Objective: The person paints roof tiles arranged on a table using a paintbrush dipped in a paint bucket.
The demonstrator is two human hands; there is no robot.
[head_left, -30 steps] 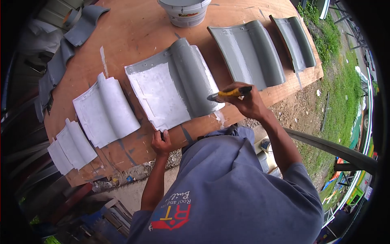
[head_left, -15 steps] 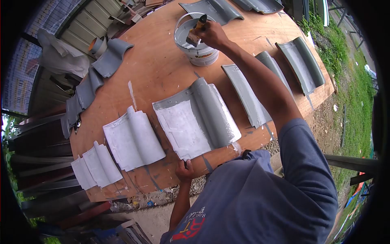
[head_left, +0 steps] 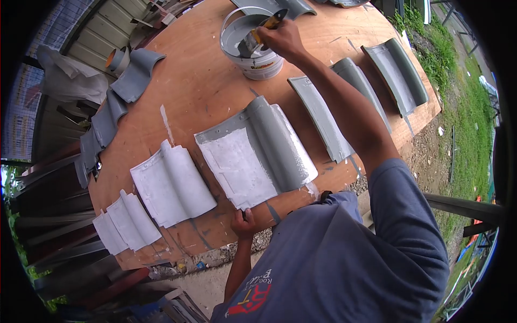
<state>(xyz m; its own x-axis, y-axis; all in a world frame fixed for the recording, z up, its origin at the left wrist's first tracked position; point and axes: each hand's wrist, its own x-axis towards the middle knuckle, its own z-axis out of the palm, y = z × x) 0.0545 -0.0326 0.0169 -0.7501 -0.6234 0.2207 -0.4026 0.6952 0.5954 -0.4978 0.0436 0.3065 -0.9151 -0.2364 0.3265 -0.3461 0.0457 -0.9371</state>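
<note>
My right hand (head_left: 283, 40) is closed round a paintbrush (head_left: 276, 20) with a black and yellow handle. Its bristles are down inside the white paint bucket (head_left: 260, 70), which holds grey paint. In front of me lies a roof tile (head_left: 245, 161), grey along its top and over its raised curve, white on the flat part and the right edge. My left hand (head_left: 244, 223) is at this tile's lower corner, with its fingers curled against the edge.
White tiles (head_left: 173, 185) lie to the left on the wooden table (head_left: 188, 81). Grey tiles (head_left: 396, 78) lie to the right, others along the far edge. More grey tiles (head_left: 137, 75) line the left edge, near a white plastic sheet (head_left: 72, 75). Grass (head_left: 468, 124) lies beyond the right edge.
The brush has gone from above the bucket's opening to lower inside it, its handle tilting further right. My left hand stays by the tile's corner. The whole view has shifted slightly.
</note>
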